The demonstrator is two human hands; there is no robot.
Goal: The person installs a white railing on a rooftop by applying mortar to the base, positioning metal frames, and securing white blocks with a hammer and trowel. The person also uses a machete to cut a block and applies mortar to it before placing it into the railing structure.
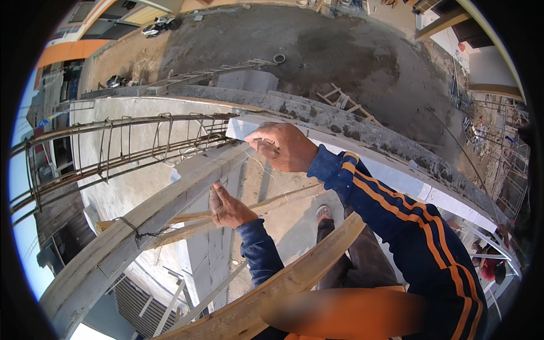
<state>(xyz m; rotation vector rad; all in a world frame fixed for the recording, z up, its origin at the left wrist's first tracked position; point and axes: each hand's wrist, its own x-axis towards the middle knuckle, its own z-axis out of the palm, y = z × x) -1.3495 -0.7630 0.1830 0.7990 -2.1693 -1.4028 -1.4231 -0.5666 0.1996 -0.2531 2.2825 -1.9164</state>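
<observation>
Though near white block [238,129], right fingers' [261,135] hold unclear.

Over there, the person's right arm [411,229] stretches out, the right hand [283,148] curled just right of the rebar cage [141,153]; the left hand [231,208], fingers bent, is nearer their body than that cage.
</observation>
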